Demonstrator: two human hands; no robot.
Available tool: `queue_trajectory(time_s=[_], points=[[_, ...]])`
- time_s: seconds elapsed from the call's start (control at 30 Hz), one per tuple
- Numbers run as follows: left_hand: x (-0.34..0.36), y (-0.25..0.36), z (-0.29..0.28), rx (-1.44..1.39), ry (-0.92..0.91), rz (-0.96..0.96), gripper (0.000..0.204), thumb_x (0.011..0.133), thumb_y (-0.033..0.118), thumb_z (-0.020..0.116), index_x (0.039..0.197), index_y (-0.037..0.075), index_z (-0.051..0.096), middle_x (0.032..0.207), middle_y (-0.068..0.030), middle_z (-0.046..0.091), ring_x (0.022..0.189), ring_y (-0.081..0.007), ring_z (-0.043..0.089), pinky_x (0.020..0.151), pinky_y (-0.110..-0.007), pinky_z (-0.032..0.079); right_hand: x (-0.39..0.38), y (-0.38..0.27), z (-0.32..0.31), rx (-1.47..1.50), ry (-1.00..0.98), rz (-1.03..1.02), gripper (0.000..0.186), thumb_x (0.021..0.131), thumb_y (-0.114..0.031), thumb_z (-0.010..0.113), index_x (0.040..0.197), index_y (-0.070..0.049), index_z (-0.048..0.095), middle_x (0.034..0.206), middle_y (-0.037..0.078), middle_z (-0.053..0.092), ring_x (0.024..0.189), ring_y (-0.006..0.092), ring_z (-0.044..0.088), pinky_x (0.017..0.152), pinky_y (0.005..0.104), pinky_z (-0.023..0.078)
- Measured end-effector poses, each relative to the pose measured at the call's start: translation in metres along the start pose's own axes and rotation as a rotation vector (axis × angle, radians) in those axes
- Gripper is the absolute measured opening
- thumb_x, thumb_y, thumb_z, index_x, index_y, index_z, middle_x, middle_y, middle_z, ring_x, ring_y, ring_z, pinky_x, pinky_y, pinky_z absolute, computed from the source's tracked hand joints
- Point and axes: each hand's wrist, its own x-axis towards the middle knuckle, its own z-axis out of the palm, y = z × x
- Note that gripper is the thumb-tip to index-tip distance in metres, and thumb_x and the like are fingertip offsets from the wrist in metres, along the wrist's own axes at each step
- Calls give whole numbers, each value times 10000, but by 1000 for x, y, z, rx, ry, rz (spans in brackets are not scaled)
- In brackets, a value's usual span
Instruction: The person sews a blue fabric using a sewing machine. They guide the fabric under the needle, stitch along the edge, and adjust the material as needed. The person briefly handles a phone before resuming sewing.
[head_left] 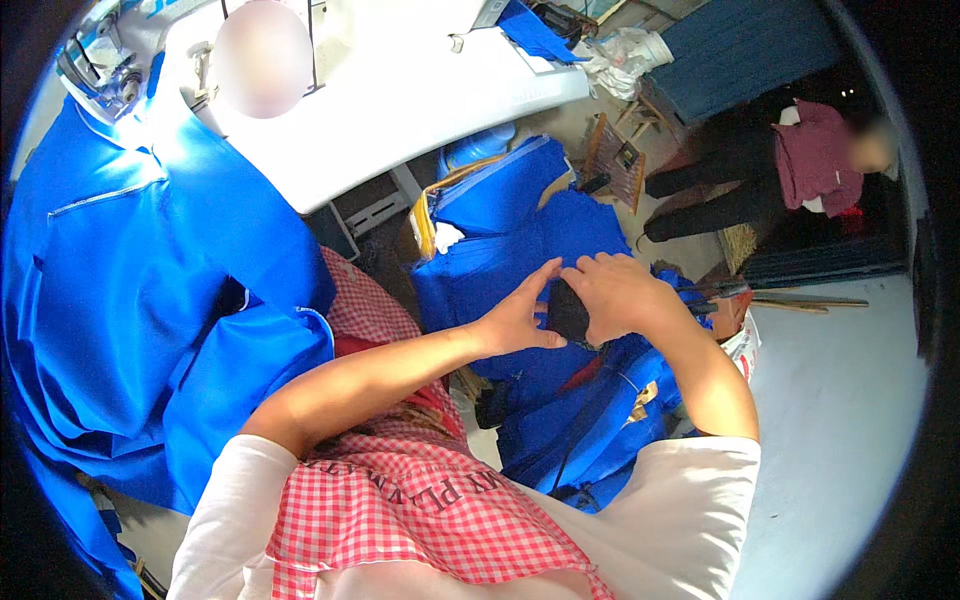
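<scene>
My right hand [615, 292] is closed around a small black block-shaped object [569, 312], whose exact kind I cannot make out. A dark cord runs down below it across the cloth. From the other side my left hand [522, 318] curves round the same object, thumb at its lower edge and fingertips at its upper and far side. Both hands are above a heap of blue cloth pieces [480, 285]. To my left, a large blue fabric piece [130, 290] with a pale stitched line hangs from the sewing machine [115, 85], its lamp lit.
A white sewing table [400, 120] spans the upper left. Beyond the heap are a wooden-framed rack [615, 162] and a crumpled plastic bag [620, 62]. A person in a maroon top [820, 155] stands at the far right. Thin sticks [810, 300] jut out near a pale surface.
</scene>
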Motion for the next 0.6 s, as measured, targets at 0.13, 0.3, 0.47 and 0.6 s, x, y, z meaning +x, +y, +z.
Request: queue_trajectory(time_s=[0.13,0.3,0.47,0.6], points=[[3,-8,0,236,55,-16,1149,697,95,864,1544,98,88,1506,-163,252,1303,-306,443,1031,-449,470,18,-1,4,25,-13,-28,795,570,-267,805,1293,-71,538,1155,143,595,1088,330,576,935,425,471],[-3,0,-2,314,104,-195,1125,659,83,883,1527,70,168,1405,-146,394,1227,-276,516,986,-409,500,7,-6,22,111,251,-61,689,653,-183,764,1292,-76,529,1161,145,587,1085,341,569,936,437,458],[-12,-32,-21,59,204,-114,1046,590,161,908,1440,-15,324,1376,-185,429,1281,-298,458,1068,-388,410,-72,-2,12,668,534,-428,327,830,-107,660,1147,-29,635,1032,173,660,942,341,642,808,407,520],[-19,-40,-8,322,206,35,1086,626,118,903,1479,-3,243,1389,-159,428,1260,-269,478,1052,-384,433,-78,52,128,1577,349,158,210,931,-116,573,950,50,702,808,144,715,729,199,698,687,304,554]])
